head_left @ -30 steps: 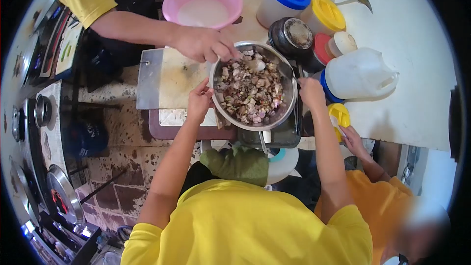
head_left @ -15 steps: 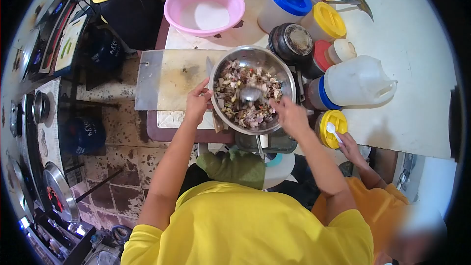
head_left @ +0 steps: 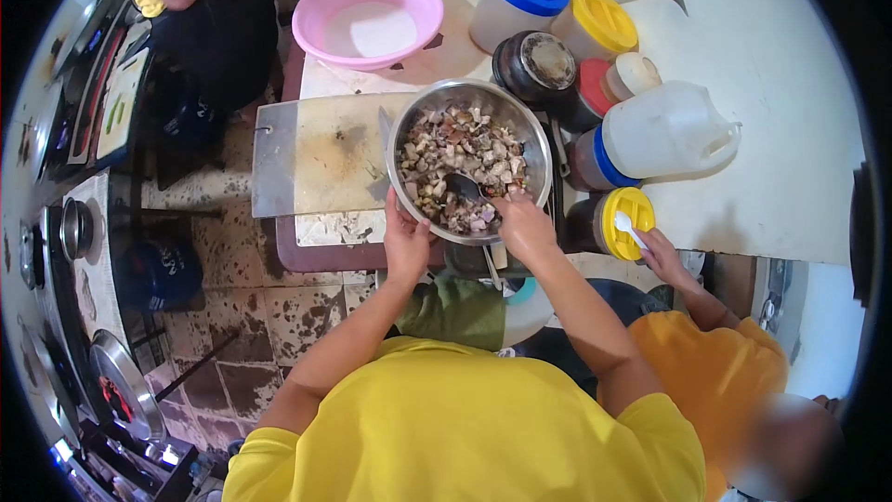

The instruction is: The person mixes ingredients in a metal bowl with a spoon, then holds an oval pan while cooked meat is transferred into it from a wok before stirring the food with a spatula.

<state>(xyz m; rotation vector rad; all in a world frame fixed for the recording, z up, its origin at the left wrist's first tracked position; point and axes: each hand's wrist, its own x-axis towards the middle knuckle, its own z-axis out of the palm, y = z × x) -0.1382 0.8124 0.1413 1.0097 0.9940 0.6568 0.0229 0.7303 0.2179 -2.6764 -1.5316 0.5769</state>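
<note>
Mixing bowl (head_left: 405,188) overlaps the right end of the cutting board (head_left: 321,144). Basin (head_left: 302,23) sits behind the board on the table (head_left: 455,23); lidded jar (head_left: 502,23) stands right of the basin.

The left forearm (head_left: 353,330) is extending toward 1 o'clock; the left hand (head_left: 407,242) is pointing its parted fingers toward 12 o'clock. The right forearm (head_left: 581,297) is angling toward 11 o'clock; the right hand (head_left: 525,226), at 3 o'clock from the left, is curling its fingers closed.
</note>
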